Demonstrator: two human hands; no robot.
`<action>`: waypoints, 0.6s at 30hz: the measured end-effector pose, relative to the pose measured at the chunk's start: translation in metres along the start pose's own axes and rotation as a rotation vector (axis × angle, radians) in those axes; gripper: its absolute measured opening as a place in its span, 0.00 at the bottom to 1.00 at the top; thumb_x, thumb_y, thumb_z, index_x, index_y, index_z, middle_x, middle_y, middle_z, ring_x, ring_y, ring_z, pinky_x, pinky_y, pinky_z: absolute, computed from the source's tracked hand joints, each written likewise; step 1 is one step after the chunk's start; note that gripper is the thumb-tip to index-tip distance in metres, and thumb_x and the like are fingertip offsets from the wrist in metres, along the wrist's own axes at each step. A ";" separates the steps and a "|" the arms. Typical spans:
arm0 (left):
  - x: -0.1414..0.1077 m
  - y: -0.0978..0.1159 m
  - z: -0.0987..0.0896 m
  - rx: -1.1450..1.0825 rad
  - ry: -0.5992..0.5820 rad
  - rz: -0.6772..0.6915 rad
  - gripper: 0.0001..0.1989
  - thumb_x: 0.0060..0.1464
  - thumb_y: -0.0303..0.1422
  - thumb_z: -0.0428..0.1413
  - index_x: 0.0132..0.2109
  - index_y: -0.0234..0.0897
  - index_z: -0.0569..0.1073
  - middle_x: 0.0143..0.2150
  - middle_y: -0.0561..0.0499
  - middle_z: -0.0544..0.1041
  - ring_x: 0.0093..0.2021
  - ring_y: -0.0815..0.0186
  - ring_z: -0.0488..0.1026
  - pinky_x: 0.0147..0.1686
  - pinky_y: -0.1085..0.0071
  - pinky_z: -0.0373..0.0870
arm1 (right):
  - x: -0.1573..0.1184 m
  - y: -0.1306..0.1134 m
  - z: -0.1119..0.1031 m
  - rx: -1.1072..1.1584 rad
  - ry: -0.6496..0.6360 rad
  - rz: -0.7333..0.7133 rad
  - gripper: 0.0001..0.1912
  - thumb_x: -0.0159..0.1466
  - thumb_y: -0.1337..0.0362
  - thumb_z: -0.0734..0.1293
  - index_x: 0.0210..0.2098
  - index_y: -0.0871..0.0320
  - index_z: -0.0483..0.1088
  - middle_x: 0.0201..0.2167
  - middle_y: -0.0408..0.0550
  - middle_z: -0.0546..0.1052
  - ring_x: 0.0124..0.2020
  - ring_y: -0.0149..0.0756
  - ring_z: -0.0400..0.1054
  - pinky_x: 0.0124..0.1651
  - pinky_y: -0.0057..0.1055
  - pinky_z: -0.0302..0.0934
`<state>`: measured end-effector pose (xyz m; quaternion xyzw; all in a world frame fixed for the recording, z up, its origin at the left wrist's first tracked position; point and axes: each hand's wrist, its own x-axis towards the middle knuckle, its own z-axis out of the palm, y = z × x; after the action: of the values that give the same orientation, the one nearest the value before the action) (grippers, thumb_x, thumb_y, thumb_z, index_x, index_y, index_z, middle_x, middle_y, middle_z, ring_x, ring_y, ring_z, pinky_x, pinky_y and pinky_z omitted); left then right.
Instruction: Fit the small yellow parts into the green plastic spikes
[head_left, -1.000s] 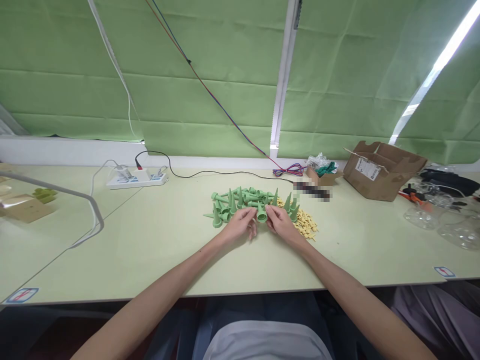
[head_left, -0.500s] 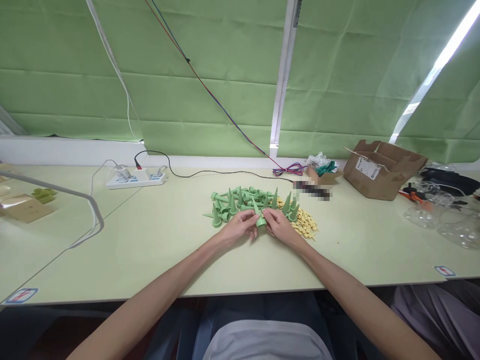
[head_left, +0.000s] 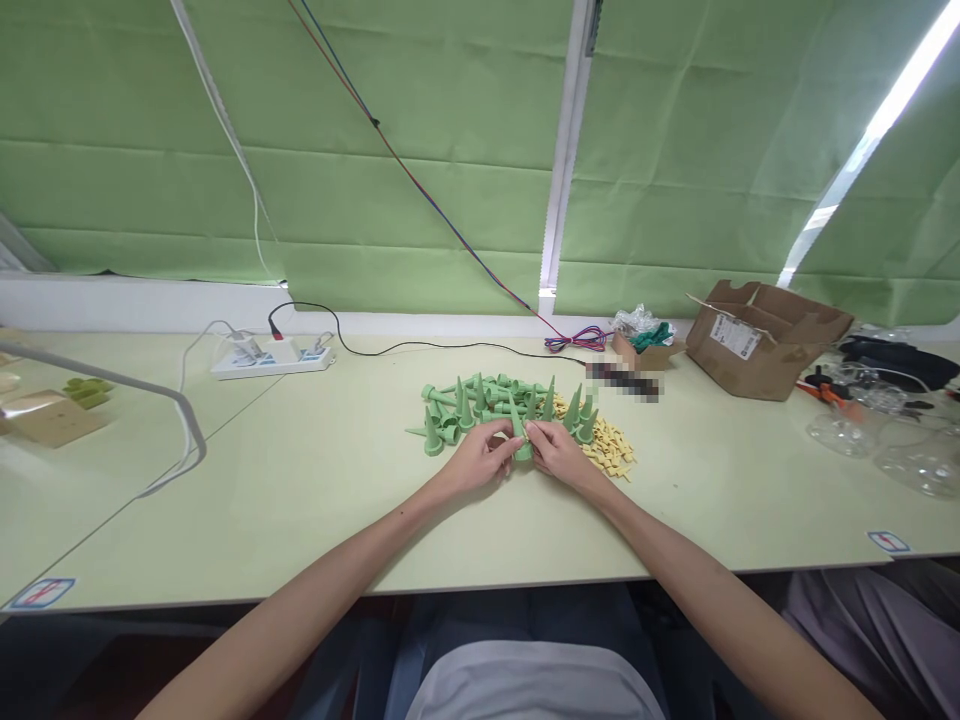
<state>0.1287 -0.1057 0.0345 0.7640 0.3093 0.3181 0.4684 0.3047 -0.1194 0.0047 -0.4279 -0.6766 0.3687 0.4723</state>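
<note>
Between my two hands stands a green cone point(head_left: 517, 422) with its tip pointing up. My left hand point(head_left: 484, 455) is closed on the cone from the left. My right hand point(head_left: 553, 450) pinches at its right side, near the base; any small piece between those fingertips is too small to make out. Just beyond my hands lies a heap of green cones point(head_left: 495, 390), with several standing upright around its front and right. Small yellow pieces point(head_left: 611, 447) are spread to the right of my right hand, partly behind the standing cones.
A white power strip point(head_left: 274, 362) is at the back left, its black cable running right. An open cardboard box point(head_left: 757, 340) sits at the back right. Clear plastic domes point(head_left: 919, 465) lie at the right. A grey metal bar point(head_left: 150, 380) crosses the left side.
The cone between my hands has turned more upright, and my left fingers have closed further around it. My right hand has barely moved.
</note>
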 end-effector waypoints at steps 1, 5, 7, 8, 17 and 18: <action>0.000 0.000 0.000 0.020 0.011 0.011 0.17 0.59 0.45 0.51 0.30 0.39 0.61 0.19 0.57 0.67 0.21 0.68 0.68 0.21 0.74 0.62 | 0.000 0.000 0.000 -0.003 0.000 -0.002 0.23 0.68 0.48 0.56 0.21 0.54 0.54 0.11 0.36 0.55 0.14 0.28 0.49 0.19 0.27 0.44; 0.000 0.001 0.000 0.098 0.045 0.068 0.16 0.59 0.43 0.51 0.29 0.39 0.59 0.20 0.57 0.64 0.21 0.69 0.67 0.22 0.74 0.59 | 0.000 0.000 -0.001 -0.023 -0.002 -0.002 0.23 0.68 0.48 0.56 0.21 0.55 0.54 0.11 0.36 0.56 0.15 0.29 0.48 0.19 0.27 0.44; 0.000 0.001 0.000 0.125 0.052 0.082 0.16 0.59 0.43 0.51 0.29 0.39 0.59 0.21 0.57 0.63 0.21 0.69 0.66 0.22 0.74 0.59 | 0.000 -0.001 -0.001 -0.037 -0.003 -0.008 0.24 0.68 0.48 0.56 0.21 0.55 0.55 0.11 0.37 0.56 0.15 0.29 0.49 0.20 0.27 0.44; 0.001 0.001 0.000 0.133 0.053 0.082 0.16 0.59 0.43 0.50 0.29 0.39 0.59 0.21 0.57 0.63 0.21 0.69 0.66 0.22 0.74 0.59 | 0.000 -0.001 -0.001 -0.046 -0.001 -0.015 0.24 0.68 0.47 0.56 0.21 0.55 0.55 0.12 0.37 0.56 0.15 0.29 0.49 0.20 0.27 0.44; 0.007 -0.003 -0.002 0.135 0.137 0.054 0.14 0.58 0.44 0.52 0.31 0.37 0.65 0.26 0.55 0.67 0.23 0.69 0.66 0.24 0.73 0.62 | 0.003 -0.003 0.001 -0.257 0.129 -0.106 0.23 0.69 0.52 0.55 0.21 0.56 0.55 0.17 0.39 0.59 0.22 0.31 0.52 0.27 0.28 0.47; 0.008 -0.004 -0.003 0.109 0.134 0.047 0.15 0.58 0.44 0.52 0.32 0.37 0.66 0.25 0.55 0.67 0.22 0.70 0.66 0.23 0.73 0.62 | 0.002 -0.005 0.002 -0.268 0.132 -0.111 0.23 0.69 0.52 0.55 0.22 0.56 0.54 0.18 0.39 0.58 0.22 0.30 0.52 0.26 0.28 0.46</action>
<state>0.1307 -0.0969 0.0332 0.7725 0.3387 0.3621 0.3967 0.3016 -0.1192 0.0089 -0.4725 -0.7098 0.2194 0.4741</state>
